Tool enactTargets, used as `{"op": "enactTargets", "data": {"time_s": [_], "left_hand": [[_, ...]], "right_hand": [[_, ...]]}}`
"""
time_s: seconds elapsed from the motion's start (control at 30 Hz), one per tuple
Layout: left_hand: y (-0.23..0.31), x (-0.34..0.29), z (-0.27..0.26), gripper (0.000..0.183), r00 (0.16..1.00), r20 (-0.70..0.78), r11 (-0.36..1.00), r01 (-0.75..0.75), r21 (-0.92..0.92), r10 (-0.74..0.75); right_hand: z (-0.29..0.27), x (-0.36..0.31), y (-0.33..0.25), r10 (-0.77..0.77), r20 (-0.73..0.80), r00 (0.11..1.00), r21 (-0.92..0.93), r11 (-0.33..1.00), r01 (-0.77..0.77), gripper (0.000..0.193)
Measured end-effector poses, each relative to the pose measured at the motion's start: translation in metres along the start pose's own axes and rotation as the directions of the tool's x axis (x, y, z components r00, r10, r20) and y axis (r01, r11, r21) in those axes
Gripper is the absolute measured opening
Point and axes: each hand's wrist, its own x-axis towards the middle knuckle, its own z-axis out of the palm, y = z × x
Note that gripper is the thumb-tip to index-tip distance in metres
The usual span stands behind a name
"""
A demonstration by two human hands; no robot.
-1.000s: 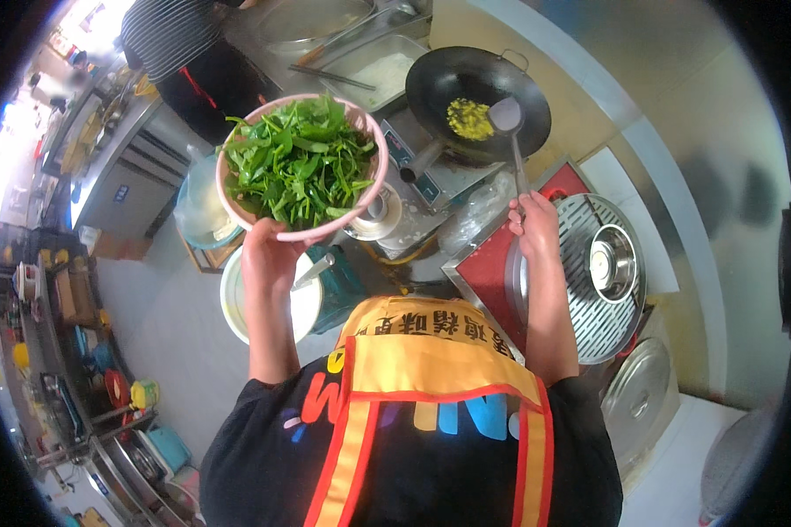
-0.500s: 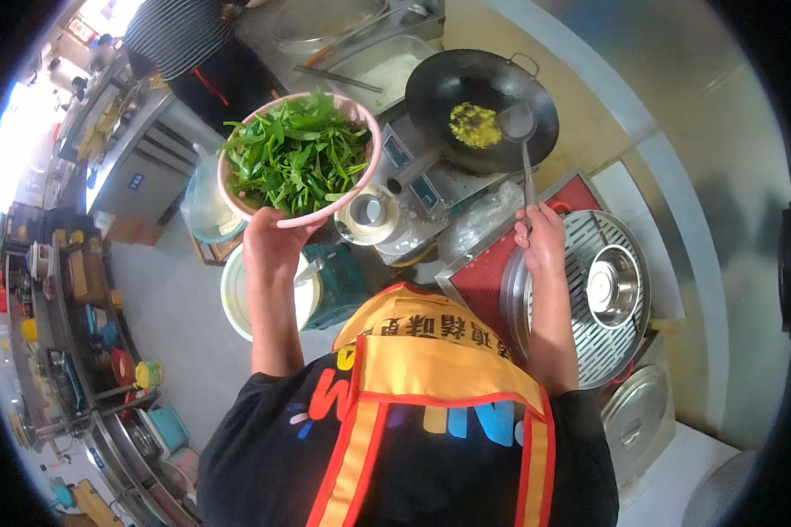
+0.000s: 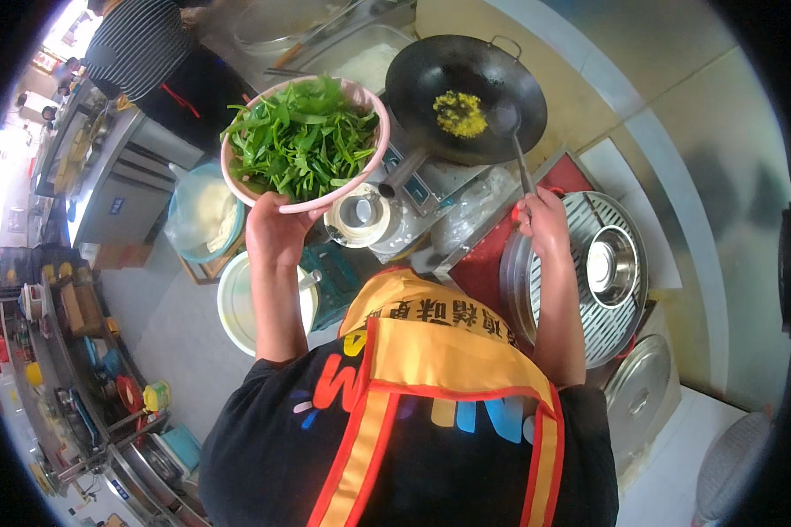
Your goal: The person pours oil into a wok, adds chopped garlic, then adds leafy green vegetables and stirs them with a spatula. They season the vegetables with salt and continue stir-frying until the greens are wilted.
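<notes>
1. While my left hand (image 3: 277, 230) pinches the near rim of the round pink basin (image 3: 383, 136), I carry it on the left, raised above the floor (image 3: 180, 325).
2. My right hand (image 3: 545, 221) is closed around the handle of the metal spatula (image 3: 524, 167), its blade down inside the wok (image 3: 523, 75), on the far right.
3. Between the basin's right edge and the wok's left edge I see only a narrow gap; the wok's stubby handle (image 3: 402, 174) juts into the room there.
4. Leafy greens (image 3: 303, 136), loose and glossy, heap above the basin's rim.
5. The wok is dark, deep and curved, with soft yellow lumps (image 3: 460, 114) at its bottom.
6. Near my right forearm lies a slatted steel disc (image 3: 589, 325) carrying a shiny bowl (image 3: 624, 279).
7. Crumpled clear plastic (image 3: 475, 211) sits left of my right hand.
</notes>
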Motion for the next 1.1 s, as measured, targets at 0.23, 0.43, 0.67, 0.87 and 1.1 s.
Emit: {"op": "enactTargets", "data": {"time_s": [0.23,0.43,0.67,0.87,1.1], "left_hand": [[-0.005,0.008,-0.011,0.063,0.999,-0.039,1.0,-0.001,-0.005,0.001],[-0.007,0.014,-0.015,0.06,0.998,-0.06,0.999,0.016,-0.028,-0.018],[-0.011,0.027,-0.033,0.059,0.998,-0.061,0.999,0.021,-0.034,-0.023],[-0.006,0.024,-0.026,0.042,1.0,-0.017,1.0,0.023,0.01,-0.023],[-0.002,0.03,-0.029,0.055,0.996,-0.062,0.997,0.07,0.015,-0.068]], "right_hand": [[0.007,0.021,0.015,0.012,-0.088,0.996,-0.139,0.99,-0.025,0.006],[0.009,0.04,0.028,0.046,0.011,0.999,-0.06,0.997,-0.045,0.006],[0.033,0.017,0.016,-0.019,-0.051,0.999,-0.094,0.995,0.014,0.008],[0.026,-0.007,0.019,-0.036,-0.095,0.995,-0.057,0.998,0.031,0.012],[0.022,-0.016,0.029,-0.038,-0.09,0.995,-0.04,0.999,0.034,0.014]]}}
